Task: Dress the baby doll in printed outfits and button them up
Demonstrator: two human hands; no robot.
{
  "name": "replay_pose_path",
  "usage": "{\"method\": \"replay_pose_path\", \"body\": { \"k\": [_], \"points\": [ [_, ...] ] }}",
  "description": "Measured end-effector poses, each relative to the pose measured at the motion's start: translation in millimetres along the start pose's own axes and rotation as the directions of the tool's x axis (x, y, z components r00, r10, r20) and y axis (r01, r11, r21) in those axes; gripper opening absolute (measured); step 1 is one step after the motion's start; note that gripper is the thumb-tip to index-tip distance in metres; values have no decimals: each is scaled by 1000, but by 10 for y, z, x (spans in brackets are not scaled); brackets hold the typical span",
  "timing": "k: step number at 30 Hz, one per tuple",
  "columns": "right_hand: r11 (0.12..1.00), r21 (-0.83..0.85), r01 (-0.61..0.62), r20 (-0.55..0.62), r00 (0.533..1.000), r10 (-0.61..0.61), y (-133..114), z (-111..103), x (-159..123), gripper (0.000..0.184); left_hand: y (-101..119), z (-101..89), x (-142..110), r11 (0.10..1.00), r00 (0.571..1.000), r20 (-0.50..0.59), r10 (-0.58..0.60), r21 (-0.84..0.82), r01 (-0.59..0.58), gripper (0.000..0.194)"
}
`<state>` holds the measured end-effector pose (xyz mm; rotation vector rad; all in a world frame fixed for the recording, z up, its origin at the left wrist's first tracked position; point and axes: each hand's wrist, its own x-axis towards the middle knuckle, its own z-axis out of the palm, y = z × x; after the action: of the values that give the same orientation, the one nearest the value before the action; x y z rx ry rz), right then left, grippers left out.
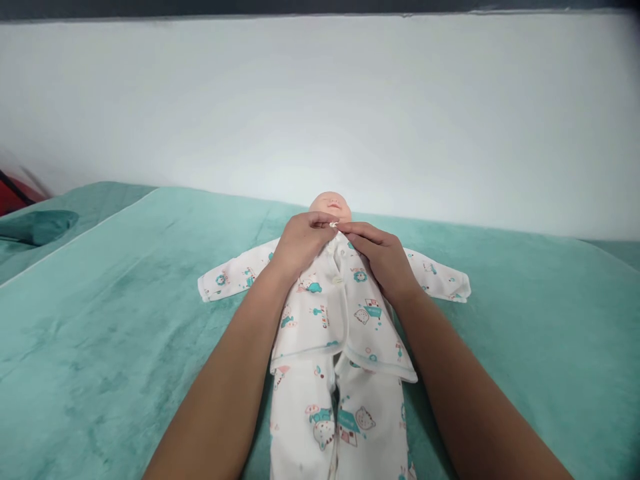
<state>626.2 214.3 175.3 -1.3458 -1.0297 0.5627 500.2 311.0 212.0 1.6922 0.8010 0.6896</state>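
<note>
A baby doll [330, 203] lies on its back on a teal blanket, head away from me. It wears a white printed shirt [330, 310] with long sleeves spread to both sides, and matching trousers [340, 420]. My left hand [300, 243] and my right hand [380, 257] meet at the doll's neck. Both pinch the shirt's collar edges together around the top button, fingers closed on the cloth. A second white button shows lower on the shirt front.
The teal blanket [100, 320] covers the whole surface in front of me. A white wall [320, 107] rises behind it. A dark teal folded cloth [37, 227] and something red [13, 193] sit at the far left edge.
</note>
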Motion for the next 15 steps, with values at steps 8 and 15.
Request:
{"method": "replay_pose_path", "body": {
  "k": [8, 15],
  "points": [
    [999, 47, -20, -27, 999, 22, 82, 9, 32, 23, 23, 32, -10, 1000, 999, -42, -14, -19, 13, 24],
    [999, 24, -36, -53, 998, 37, 123, 34, 64, 29, 21, 58, -21, 1000, 993, -115, -16, -16, 14, 21]
  ]
}}
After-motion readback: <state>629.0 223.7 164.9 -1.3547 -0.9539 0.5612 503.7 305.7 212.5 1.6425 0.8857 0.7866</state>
